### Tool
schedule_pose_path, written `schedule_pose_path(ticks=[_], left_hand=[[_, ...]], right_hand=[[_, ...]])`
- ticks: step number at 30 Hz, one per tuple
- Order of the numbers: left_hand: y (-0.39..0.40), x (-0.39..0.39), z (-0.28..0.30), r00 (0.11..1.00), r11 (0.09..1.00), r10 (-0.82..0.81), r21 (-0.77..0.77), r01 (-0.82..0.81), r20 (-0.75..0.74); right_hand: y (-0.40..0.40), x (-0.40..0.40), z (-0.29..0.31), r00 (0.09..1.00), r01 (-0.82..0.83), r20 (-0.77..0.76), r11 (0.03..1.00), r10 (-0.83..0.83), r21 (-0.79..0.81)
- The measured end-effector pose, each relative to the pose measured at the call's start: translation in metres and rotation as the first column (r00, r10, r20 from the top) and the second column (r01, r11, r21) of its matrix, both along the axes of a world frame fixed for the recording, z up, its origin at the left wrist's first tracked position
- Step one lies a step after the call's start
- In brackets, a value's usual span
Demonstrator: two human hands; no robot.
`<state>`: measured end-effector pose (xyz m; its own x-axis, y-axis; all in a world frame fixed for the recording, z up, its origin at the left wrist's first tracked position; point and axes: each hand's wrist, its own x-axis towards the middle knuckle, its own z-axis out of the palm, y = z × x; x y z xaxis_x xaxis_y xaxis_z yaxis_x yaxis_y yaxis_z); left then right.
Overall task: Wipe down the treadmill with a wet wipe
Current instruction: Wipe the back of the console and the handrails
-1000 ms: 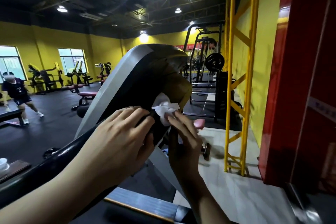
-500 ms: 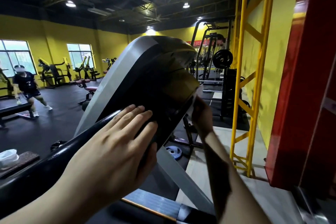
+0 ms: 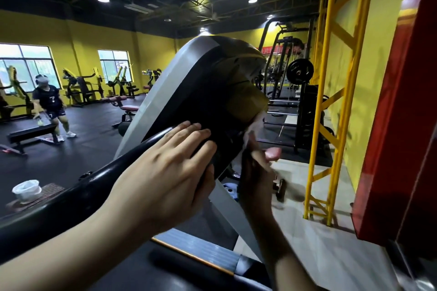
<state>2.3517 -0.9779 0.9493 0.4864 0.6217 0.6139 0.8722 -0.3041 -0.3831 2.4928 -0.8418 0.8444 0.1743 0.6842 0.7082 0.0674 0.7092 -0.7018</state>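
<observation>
— Treadmill (image 3: 194,101) first: where is it for you?

— Right in front of me, very close. My left hand (image 3: 163,172) lies flat on the black handrail (image 3: 71,196) where it meets the console. Its fingers are straight, just pressing, not grabbing.

— And the other hand?

— My right hand (image 3: 254,172) is up at the right edge of the console, in the shade. It pinches the wet wipe (image 3: 256,123) against that edge. The wipe peeks out white just above my fingers.

— Which hand is nearer the spot to clean?

— The right one. The console is long and leans up and away from me, from low on the right to high on the left. I think the wipe should slide along that edge, up or down, while the left hand steadies me.

— Any words or brand names to read?

— None on the treadmill that I can make out. A red banner (image 3: 272,49) far off has marks, too small to read.

— What else, farther away?

— A white cup (image 3: 27,189) sits low on the left. Past it a person (image 3: 50,106) bends near a black bench (image 3: 30,131). A yellow frame (image 3: 331,101) stands on the right, with a weight rack (image 3: 300,71) behind.
</observation>
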Motion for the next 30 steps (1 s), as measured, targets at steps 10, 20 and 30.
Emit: schedule_pose_path(ticks=[10, 20, 30], left_hand=[[-0.015, -0.007, -0.004, 0.984, 0.997, -0.072, 0.05, 0.064, 0.165], [-0.077, -0.081, -0.076, 0.901, 0.983, 0.105, 0.094, -0.159, 0.421], [-0.084, -0.097, -0.087, 0.833, 0.983, 0.093, 0.085, -0.165, 0.546]], right_hand=[[-0.065, -0.017, -0.012, 0.991, 0.068, 0.105, 0.985, -0.086, 0.161], [-0.075, -0.021, 0.071, 0.872, 0.007, 0.479, 0.981, -0.101, 0.194], [-0.094, -0.053, 0.105, 0.777, -0.035, 0.618, 0.971, -0.122, 0.236]])
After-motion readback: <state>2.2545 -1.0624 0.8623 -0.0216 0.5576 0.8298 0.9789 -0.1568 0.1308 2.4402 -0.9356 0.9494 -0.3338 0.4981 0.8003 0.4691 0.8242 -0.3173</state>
